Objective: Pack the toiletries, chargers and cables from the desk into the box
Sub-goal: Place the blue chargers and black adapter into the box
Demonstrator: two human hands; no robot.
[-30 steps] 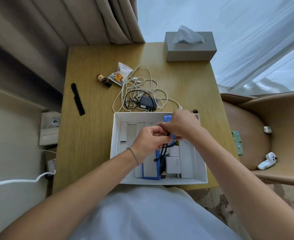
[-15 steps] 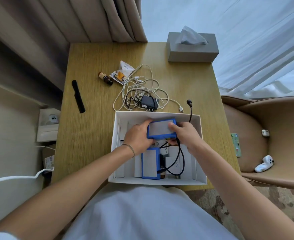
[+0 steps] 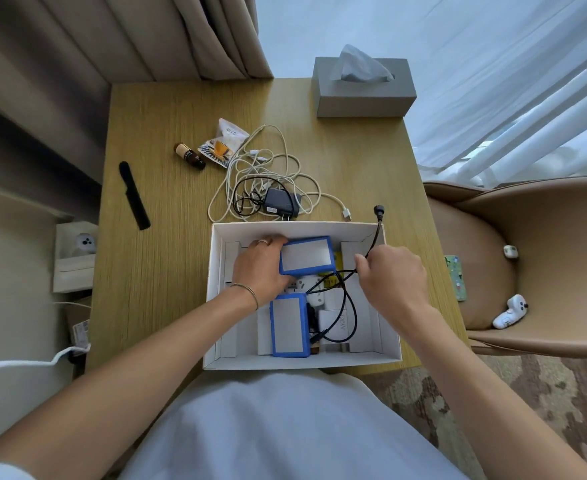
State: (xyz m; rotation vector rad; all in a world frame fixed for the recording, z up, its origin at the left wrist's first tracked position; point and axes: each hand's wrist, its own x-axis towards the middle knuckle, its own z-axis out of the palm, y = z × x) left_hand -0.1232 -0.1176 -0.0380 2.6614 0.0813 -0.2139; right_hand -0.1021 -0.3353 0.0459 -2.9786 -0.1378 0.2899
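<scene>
1. Since half a second ago, the right hand (image 3: pixel 390 277) has let go of the upper blue case (image 3: pixel 306 255) and moved right to the black cable (image 3: pixel 349 308); the left hand (image 3: pixel 262 268) has stayed on that case.
2. Nearest, the white box (image 3: pixel 302 362) sits at the near edge of the wooden desk (image 3: pixel 167 258), just beyond the person's white-clothed lap.
3. Inside the box, toward the near wall, a second blue case (image 3: pixel 289 325) lies flat with a white charger (image 3: pixel 333 325) just to its right.
4. The black cable loops over that charger, and its plug end hangs out over the far right corner of the box.
5. With curled fingers the right hand pinches the black cable above the right side of the box.
6. The left hand grips the upper blue case by its left end, thumb below and fingers along the far edge; the case lies in the far half of the box.
7. Just beyond the box on the desk lie a black adapter (image 3: pixel 280 202) and a tangle of white cables (image 3: pixel 268 164).
8. Further back are a small brown bottle (image 3: pixel 190 156) and a sachet (image 3: pixel 224 143), touching each other.
9. A black comb (image 3: pixel 134 195) lies well apart to the left.
10. A grey tissue box (image 3: pixel 364 90) stands at the far edge.
11. On the chair (image 3: pixel 541 237) to the right rest a white game controller (image 3: pixel 510 312) and a phone (image 3: pixel 455 278).
</scene>
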